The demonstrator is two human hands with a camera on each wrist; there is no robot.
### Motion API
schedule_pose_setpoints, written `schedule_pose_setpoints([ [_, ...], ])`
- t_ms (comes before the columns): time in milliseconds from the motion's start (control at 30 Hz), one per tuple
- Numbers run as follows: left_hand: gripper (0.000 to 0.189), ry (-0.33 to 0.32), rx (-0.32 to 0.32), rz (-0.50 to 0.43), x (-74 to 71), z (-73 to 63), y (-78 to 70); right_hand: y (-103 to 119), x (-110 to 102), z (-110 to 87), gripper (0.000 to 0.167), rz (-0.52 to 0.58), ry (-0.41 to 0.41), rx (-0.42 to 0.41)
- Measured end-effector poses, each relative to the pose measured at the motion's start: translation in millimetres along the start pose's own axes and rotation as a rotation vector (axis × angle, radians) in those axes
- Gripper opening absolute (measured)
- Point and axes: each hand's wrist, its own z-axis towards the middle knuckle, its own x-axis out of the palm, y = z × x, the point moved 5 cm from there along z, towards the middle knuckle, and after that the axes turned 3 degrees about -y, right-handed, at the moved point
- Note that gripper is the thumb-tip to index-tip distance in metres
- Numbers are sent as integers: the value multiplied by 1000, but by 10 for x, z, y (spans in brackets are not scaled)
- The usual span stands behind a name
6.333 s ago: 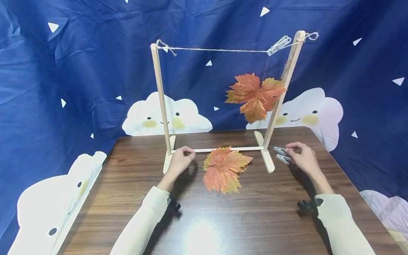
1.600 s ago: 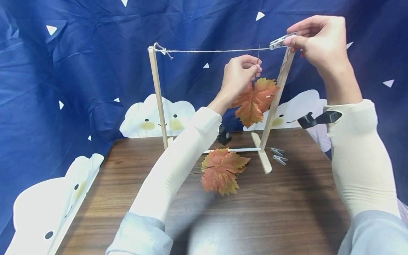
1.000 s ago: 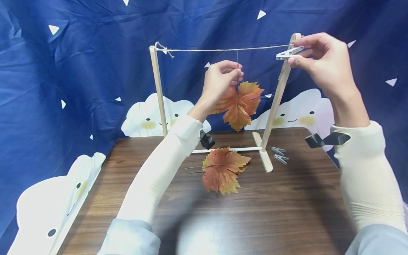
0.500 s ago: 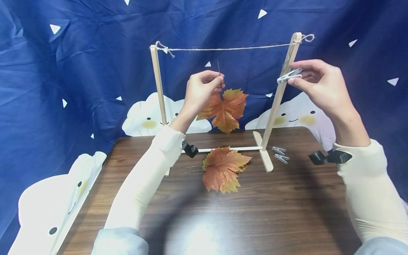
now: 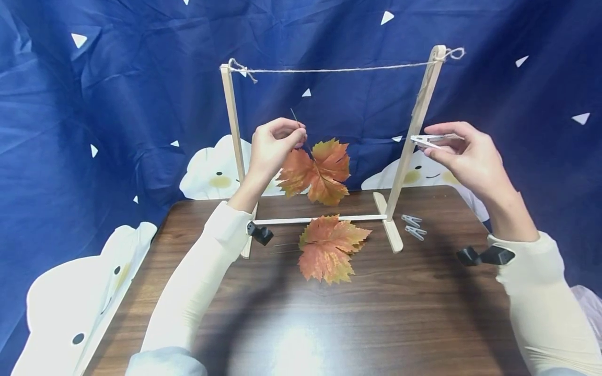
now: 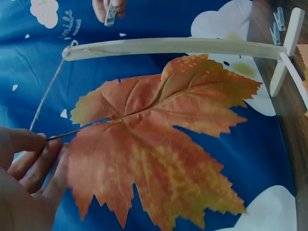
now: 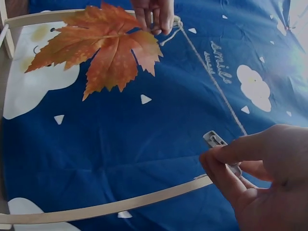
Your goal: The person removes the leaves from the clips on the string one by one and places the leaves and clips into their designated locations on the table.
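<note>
In the head view my left hand (image 5: 277,149) pinches the thin stem of an orange maple leaf (image 5: 324,175), which hangs below the fingers within the wooden frame. The left wrist view shows this leaf (image 6: 159,144) large, its stem between thumb and fingers. My right hand (image 5: 470,156) holds a pale clothespin (image 5: 430,140) between thumb and fingers, close to the frame's right post (image 5: 414,133). A twine line (image 5: 329,70) runs between the post tops with nothing clipped on it. Another leaf or leaves (image 5: 329,250) lie on the table by the bottom bar, stems pointing left.
Two clothespins (image 5: 414,227) lie on the brown table (image 5: 376,313) right of the frame's right foot (image 5: 390,230). The left post (image 5: 232,115) rises behind my left forearm. A blue curtain (image 5: 141,104) with white clouds hangs behind.
The clothespin came off the line in my right hand, which has dropped lower beside the post. My left hand carried the hanging leaf left and down from the line.
</note>
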Motion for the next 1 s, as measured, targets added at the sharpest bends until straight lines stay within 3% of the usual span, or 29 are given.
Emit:
schedule_pose_setpoints([
  [133, 12, -10, -23, -5, -75, -77, 96, -108, 51, -73, 32, 43, 30, -2],
  [267, 11, -11, -13, -70, -119, -185, 195, -244, 103, -136, 32, 92, 55, -18],
  [500, 7, -32, -68, -198, -151, -368, 403, -423, 166, -276, 32, -41, 61, 4],
  [1000, 10, -110, -189, -325, -240, -757, 829, -870, 299, -558, 36, -84, 114, 28],
])
